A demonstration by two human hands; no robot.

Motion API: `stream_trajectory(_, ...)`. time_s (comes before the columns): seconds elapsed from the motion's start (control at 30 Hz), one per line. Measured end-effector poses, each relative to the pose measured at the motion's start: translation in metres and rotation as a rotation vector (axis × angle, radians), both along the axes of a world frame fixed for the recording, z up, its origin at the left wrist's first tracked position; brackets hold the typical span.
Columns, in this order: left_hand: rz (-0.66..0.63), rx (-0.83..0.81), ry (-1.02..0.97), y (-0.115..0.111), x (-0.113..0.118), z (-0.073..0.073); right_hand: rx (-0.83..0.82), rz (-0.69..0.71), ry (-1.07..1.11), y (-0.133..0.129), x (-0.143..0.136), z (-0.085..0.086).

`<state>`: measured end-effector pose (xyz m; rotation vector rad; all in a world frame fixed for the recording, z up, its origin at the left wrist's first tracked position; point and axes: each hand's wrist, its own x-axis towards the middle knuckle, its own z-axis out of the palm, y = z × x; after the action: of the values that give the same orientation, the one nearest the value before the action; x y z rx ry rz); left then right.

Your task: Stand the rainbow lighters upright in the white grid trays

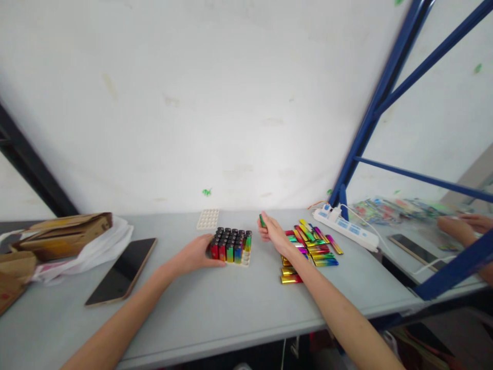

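Black-topped lighters (230,250) with shiny red, green, blue and yellow bodies stand upright in rows in a white tray (245,261). My left hand (198,253) grips the left side of this block, thumb in front and fingers behind. To the right of the tray and a little above the table, my right hand (270,231) is closed on a slim green lighter (262,221), mostly hidden by the fingers. Under and beside my right forearm lies a loose pile of shiny multicoloured lighter bodies (319,249). Several cells at the tray's right front corner hold no lighter.
A second white tray (208,219) lies at the back by the wall. On the left are a dark tablet (122,272), a cardboard box (69,236) and a plastic bag. A power strip (346,226) and blue frame (364,128) stand right; beyond, another person's hands (460,227) work.
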<state>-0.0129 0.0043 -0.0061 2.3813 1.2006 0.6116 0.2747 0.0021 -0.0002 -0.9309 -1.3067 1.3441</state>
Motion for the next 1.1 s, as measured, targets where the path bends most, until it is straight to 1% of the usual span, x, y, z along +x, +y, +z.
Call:
stream_trajectory(0.07,0.003,-0.013,0.017,0.001,0.0,0.0,-0.081,-0.036,-0.063,-0.001,-0.004,-0.001)
stream_trajectory(0.13,0.005,-0.019,0.026,0.002,-0.001,-0.001,-0.121,-0.081,-0.119,-0.001,-0.007,-0.004)
stream_trajectory(0.3,-0.002,-0.013,0.044,0.003,-0.001,-0.001,-0.091,-0.177,-0.125,-0.002,-0.016,-0.009)
stream_trajectory(0.47,-0.003,-0.018,0.037,0.002,0.0,0.0,-0.087,-0.137,-0.162,-0.005,-0.018,-0.009)
stream_trajectory(0.57,-0.02,-0.02,0.024,0.002,0.0,0.0,-0.098,-0.156,-0.178,-0.007,-0.017,-0.009)
stream_trajectory(0.7,-0.032,-0.02,-0.001,0.002,0.001,0.0,-0.07,-0.148,-0.137,-0.006,-0.016,-0.011)
stream_trajectory(0.8,-0.034,-0.026,-0.028,0.002,0.001,0.0,-0.058,-0.184,-0.13,-0.004,-0.013,-0.012)
stream_trajectory(0.9,-0.037,-0.02,-0.025,0.001,0.001,0.001,-0.07,-0.126,-0.182,-0.001,-0.007,-0.012)
stream_trajectory(0.97,-0.041,-0.017,-0.014,0.001,0.001,0.001,-0.034,-0.068,-0.199,0.0,-0.001,-0.01)
stream_trajectory(1.03,-0.039,-0.015,-0.008,0.001,0.001,0.0,0.08,-0.045,-0.215,-0.003,0.004,-0.005)
stream_trajectory(1.1,-0.038,-0.012,-0.008,0.0,0.001,0.0,0.221,-0.014,-0.3,-0.01,0.01,0.004)
